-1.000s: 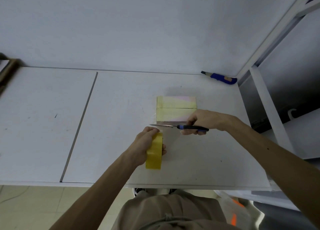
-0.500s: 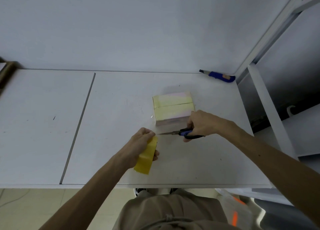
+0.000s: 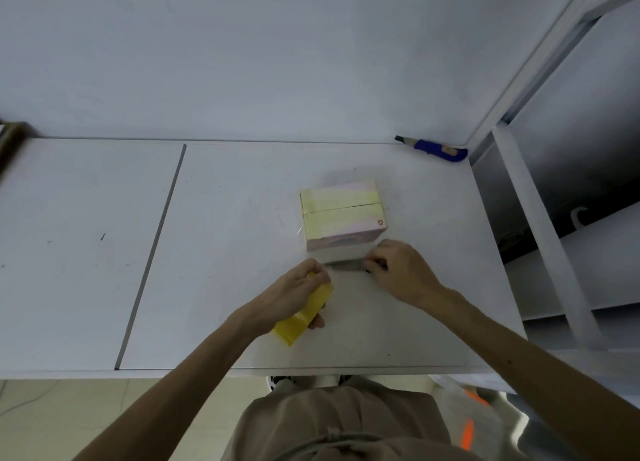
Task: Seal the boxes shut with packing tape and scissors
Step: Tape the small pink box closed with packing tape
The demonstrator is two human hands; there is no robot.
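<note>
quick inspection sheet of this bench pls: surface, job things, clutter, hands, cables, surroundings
surface: white table, dark seam down its left part, a few small marks
job's things: box with yellowish tape across its top, standing just beyond the hands; yellow tape roll; scissors, blade lying between the two hands
clutter: blue utility knife at the back right corner by the wall
hands: left hand grips the tape roll; right hand holds the scissors
cables: nothing seen on the table
surroundings: white wall behind; white shelf frame to the right
</note>
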